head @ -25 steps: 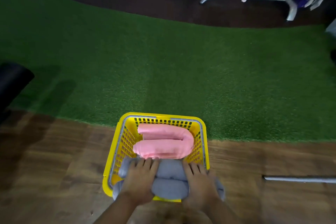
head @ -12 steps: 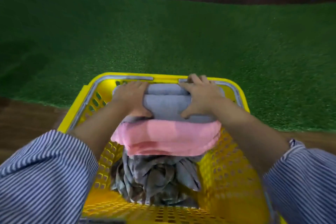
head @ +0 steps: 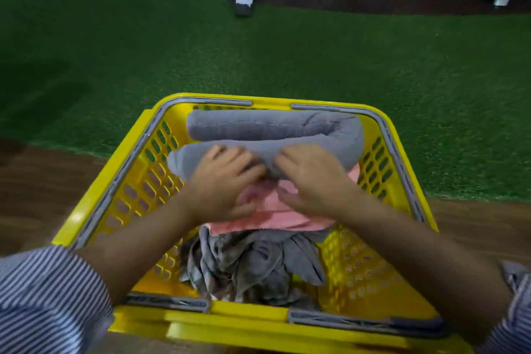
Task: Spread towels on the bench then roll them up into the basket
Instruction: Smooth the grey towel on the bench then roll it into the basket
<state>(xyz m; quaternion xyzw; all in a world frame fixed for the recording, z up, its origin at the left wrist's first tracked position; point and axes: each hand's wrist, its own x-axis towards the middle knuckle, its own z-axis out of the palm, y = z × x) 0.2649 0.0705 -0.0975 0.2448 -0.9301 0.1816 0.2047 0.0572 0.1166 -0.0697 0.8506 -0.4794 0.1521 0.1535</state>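
Grey rolled towel lies doubled over pink towel in yellow basket.

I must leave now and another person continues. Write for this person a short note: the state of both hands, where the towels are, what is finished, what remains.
Left hand: open, fingers resting on the grey rolled towel.
Right hand: open, also resting on that towel.
Things: the grey roll, bent double, lies at the far end of the yellow basket, on the pink rolled towel. A crumpled grey towel sits at the near end.
Done: two rolls in.
Left: spread and roll the crumpled one.
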